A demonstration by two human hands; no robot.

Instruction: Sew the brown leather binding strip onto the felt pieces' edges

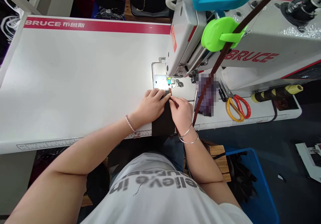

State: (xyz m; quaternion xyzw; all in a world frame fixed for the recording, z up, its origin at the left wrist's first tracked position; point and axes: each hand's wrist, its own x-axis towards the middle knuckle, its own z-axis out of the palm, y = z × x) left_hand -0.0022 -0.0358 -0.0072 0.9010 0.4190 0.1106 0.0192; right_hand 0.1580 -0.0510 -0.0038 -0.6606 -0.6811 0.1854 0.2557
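Left hand (150, 105) lies flat on a dark fabric panel (163, 123), fingers (156, 94) spread and pressing down, not clamped. Right hand (182, 113) sits just beside it, thumb and forefinger pinched together on a narrow brown strip (170, 91) at the panel's far end, though the fingers hide how much of the strip is held. Hands are close together, fingertips almost touching. Panel lies on the white sewing machine table (75, 76), far end right up by the lit needle plate (160, 81) at about 12 o'clock from the hands, near end hanging past the table's front edge at 6 o'clock. Done so far: panel lined up at the machine, strip laid on it. Left: most of the panel length lies on the near side of the needle; any stitching too small to tell. Sewing machine head (185, 40) at 1 o'clock, long brown strap (224, 50) hanging in from 2 o'clock, red-and-yellow scissors (237, 108) at 3 o'clock, blue bin (258, 183) at 5 o'clock.
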